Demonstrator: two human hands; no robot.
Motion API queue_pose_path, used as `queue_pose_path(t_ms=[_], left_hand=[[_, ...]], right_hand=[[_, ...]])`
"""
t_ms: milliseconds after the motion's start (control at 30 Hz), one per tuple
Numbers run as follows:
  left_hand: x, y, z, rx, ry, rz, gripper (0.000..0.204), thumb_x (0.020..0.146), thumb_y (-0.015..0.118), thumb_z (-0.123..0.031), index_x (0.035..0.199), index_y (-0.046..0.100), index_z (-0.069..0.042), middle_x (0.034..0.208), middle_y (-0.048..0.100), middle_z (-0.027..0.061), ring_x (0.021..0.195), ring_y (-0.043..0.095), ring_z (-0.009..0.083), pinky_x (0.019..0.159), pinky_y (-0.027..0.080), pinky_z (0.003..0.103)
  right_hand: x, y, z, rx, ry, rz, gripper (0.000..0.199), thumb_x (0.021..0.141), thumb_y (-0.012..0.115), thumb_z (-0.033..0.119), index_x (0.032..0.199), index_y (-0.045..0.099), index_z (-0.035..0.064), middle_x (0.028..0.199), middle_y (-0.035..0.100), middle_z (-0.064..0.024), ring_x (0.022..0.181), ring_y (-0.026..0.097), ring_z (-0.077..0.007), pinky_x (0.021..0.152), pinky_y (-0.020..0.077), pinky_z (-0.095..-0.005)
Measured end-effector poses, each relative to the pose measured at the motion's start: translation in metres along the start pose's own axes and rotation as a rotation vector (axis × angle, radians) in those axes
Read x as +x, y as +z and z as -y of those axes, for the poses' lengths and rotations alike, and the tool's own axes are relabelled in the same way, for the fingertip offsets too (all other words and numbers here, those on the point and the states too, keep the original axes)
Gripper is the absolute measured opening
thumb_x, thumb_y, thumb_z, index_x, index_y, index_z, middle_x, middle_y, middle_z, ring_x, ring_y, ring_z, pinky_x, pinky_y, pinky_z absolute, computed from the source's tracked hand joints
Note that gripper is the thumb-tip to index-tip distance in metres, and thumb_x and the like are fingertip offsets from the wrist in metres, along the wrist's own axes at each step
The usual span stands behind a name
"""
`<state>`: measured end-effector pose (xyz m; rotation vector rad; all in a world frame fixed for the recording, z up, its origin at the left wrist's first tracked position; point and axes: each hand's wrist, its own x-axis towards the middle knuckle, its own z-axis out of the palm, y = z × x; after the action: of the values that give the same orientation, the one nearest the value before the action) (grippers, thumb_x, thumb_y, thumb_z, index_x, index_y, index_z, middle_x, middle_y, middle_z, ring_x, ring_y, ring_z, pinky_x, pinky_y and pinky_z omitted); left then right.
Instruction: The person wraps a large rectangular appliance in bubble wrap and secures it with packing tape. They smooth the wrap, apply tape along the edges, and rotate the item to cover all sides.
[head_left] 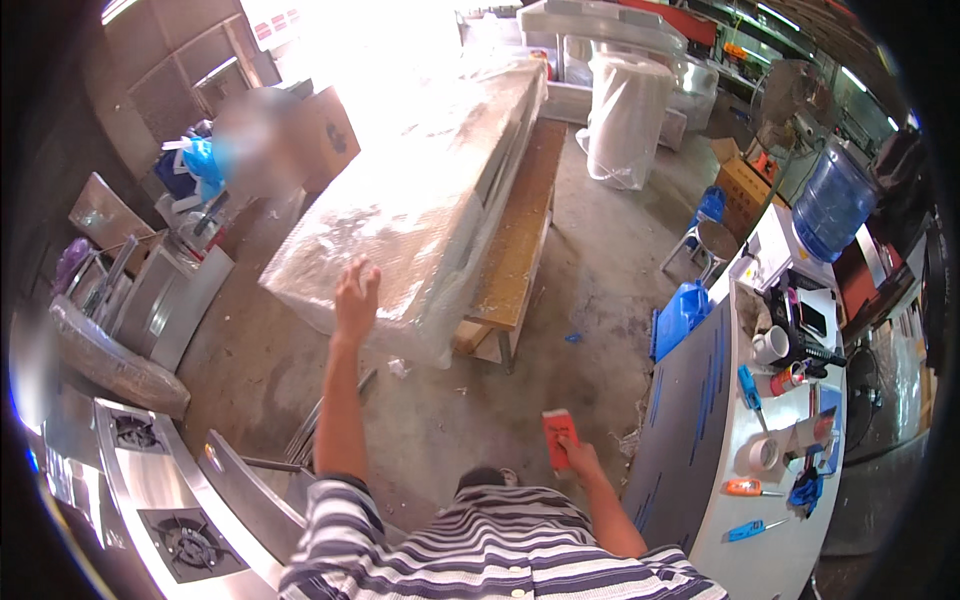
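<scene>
A long, box-shaped item in bubble wrap (400, 210) lies on a wooden bench (515, 245) in front of me. My left hand (356, 298) reaches out over its near end with the fingers apart. Whether the fingertips press on the wrap I cannot tell. Low on my right side, my right hand (578, 457) grips a flat red rectangular packet (557, 428) with dark print. The packet is held well apart from the wrapped item, above the floor.
At right, a white counter (708, 500) carries screwdrivers (748, 488), a tape roll (764, 454), a mug (770, 345) and a water bottle (835, 205). Stainless gas stoves (185, 540) stand at lower left. A big wrapped roll (625, 120) and a stool (714, 240) stand farther off.
</scene>
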<state>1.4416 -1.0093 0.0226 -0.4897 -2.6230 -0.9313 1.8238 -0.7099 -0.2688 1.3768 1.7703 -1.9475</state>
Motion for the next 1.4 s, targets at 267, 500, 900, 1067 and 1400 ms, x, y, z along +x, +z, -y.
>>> queue_pose_path(t_ms=[267, 500, 900, 1067, 1400], left_hand=[[0.140, 0.120, 0.026, 0.507, -0.353, 0.316, 0.102, 0.095, 0.040, -0.077, 0.163, 0.022, -0.003, 0.169, 0.013, 0.0276, 0.159, 0.006, 0.0387, 0.128, 0.005, 0.051], [0.326, 0.186, 0.011, 0.516, -0.210, 0.644, 0.096, 0.096, 0.043, -0.075, 0.156, 0.037, 0.000, 0.160, 0.036, 0.0287, 0.152, 0.030, 0.0405, 0.126, 0.018, 0.052], [0.692, 0.488, -0.055, 0.536, -0.758, 0.218, 0.119, 0.087, 0.024, -0.093, 0.165, 0.015, -0.004, 0.168, 0.009, 0.0312, 0.158, 0.007, 0.0431, 0.127, 0.003, 0.054], [0.776, 0.552, -0.040, 0.539, -0.987, 0.048, 0.119, 0.085, 0.024, -0.094, 0.165, 0.013, -0.006, 0.167, 0.004, 0.0355, 0.157, -0.002, 0.0474, 0.124, -0.002, 0.062], [0.985, 0.700, -0.142, 0.385, -0.945, 0.065, 0.113, 0.087, 0.020, -0.093, 0.167, 0.011, -0.014, 0.170, -0.002, 0.0278, 0.158, -0.007, 0.0422, 0.122, -0.006, 0.066]], right_hand=[[0.137, -0.055, 0.112, -0.070, -0.077, -0.074, 0.057, 0.092, 0.073, 0.049, 0.108, 0.075, -0.0053, 0.093, 0.074, -0.0137, 0.089, 0.069, -0.0205, 0.077, 0.0532, -0.0398], [0.287, -0.200, 0.180, -0.144, 0.338, -0.313, 0.081, 0.081, 0.080, 0.058, 0.128, 0.065, -0.0062, 0.113, 0.072, -0.0186, 0.104, 0.071, -0.0295, 0.087, 0.0552, -0.0427], [0.539, -0.400, 0.403, 0.200, -0.268, -0.642, 0.036, 0.097, 0.070, 0.024, 0.125, 0.068, 0.0008, 0.109, 0.073, -0.0065, 0.093, 0.069, -0.0211, 0.081, 0.0554, -0.0392], [0.667, -0.439, 0.485, 0.269, 0.084, -0.577, 0.034, 0.094, 0.072, 0.028, 0.112, 0.074, -0.0014, 0.096, 0.075, -0.0096, 0.084, 0.070, -0.0225, 0.077, 0.0554, -0.0395], [0.962, -0.503, 0.939, -0.021, -0.135, -0.167, 0.033, 0.096, 0.071, 0.029, 0.102, 0.076, -0.0034, 0.084, 0.074, -0.0080, 0.074, 0.069, -0.0164, 0.068, 0.0539, -0.0360]])
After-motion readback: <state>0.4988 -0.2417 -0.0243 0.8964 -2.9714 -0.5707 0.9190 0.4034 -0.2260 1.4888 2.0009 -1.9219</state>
